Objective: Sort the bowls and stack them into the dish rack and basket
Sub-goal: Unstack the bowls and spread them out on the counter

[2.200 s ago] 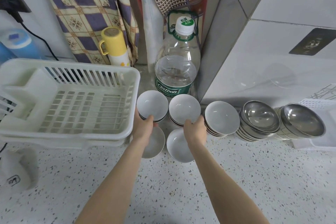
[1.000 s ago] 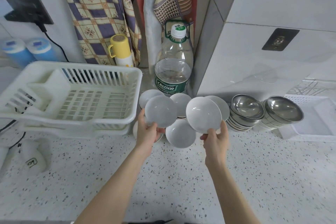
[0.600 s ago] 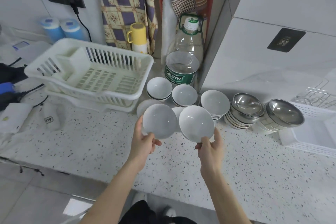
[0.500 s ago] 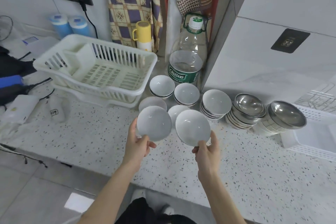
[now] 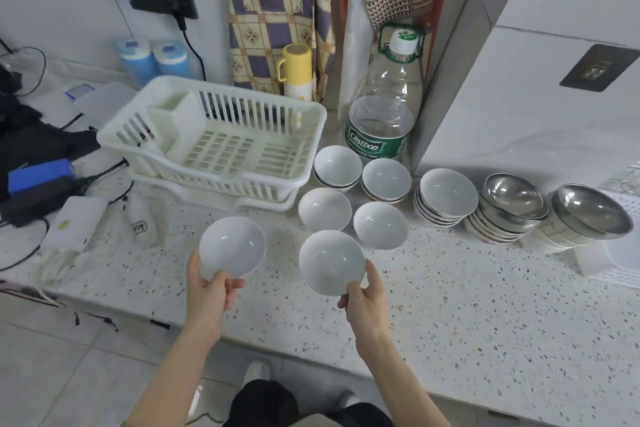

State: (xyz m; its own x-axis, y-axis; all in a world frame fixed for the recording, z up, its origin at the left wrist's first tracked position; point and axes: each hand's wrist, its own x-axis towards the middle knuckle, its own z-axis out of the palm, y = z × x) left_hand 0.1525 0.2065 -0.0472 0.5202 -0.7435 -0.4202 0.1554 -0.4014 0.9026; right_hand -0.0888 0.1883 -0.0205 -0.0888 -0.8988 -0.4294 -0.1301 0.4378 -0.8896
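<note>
Rack (image 5: 304, 116) empty: left hand (image 5: 207, 291) and right hand (image 5: 363, 298) each grip one white bowl; stacks (image 5: 446, 198) wait on the counter.

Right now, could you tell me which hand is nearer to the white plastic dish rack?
Left. The left hand is below the dish rack, near its front; the right hand is farther right.

Left hand (image 5: 207, 291) gripping, right hand (image 5: 365, 298) gripping
</note>
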